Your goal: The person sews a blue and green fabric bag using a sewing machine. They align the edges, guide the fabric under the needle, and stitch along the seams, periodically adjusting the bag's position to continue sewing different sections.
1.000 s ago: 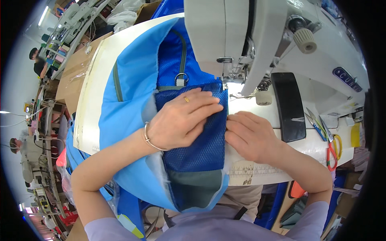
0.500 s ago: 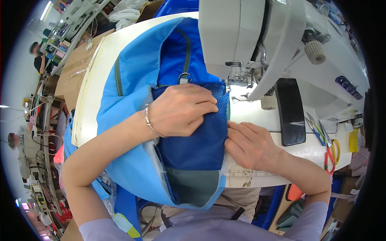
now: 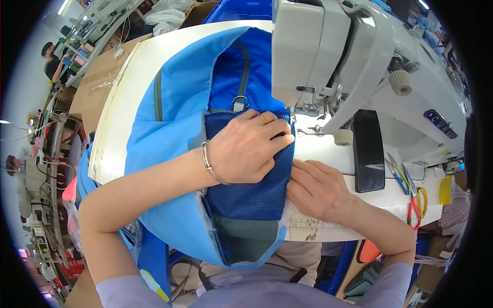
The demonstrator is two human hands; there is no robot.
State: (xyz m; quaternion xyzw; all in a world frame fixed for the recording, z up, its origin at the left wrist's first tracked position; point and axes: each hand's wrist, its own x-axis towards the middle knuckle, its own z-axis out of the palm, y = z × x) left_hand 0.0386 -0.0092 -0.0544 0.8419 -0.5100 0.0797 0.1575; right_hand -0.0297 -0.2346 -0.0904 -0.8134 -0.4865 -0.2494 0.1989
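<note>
A light-blue fabric piece (image 3: 154,143) with dark-grey zips and a bright-blue inside lies on the sewing table (image 3: 113,123). Its dark-blue mesh panel (image 3: 231,200), with a grey lower band, reaches up to the presser foot (image 3: 291,115) of the white sewing machine (image 3: 308,46). My left hand (image 3: 246,146), wearing a ring and bangle, presses on the mesh with bent, closed fingers, just left of the foot. My right hand (image 3: 318,190) pinches the mesh panel's right edge below the foot. A metal D-ring (image 3: 240,101) shows above the mesh.
A black rectangular object (image 3: 368,149), scissors (image 3: 413,200) and a yellow item (image 3: 446,190) sit to the right. Behind are a blue bin (image 3: 239,10), white bags (image 3: 162,15) and cardboard (image 3: 92,87). Another person (image 3: 54,66) is at a workbench on the far left.
My left hand has shifted slightly over the mesh, its fingers curling and spreading a little. My right hand sits a bit lower along the edge. The whole view has shifted a little.
</note>
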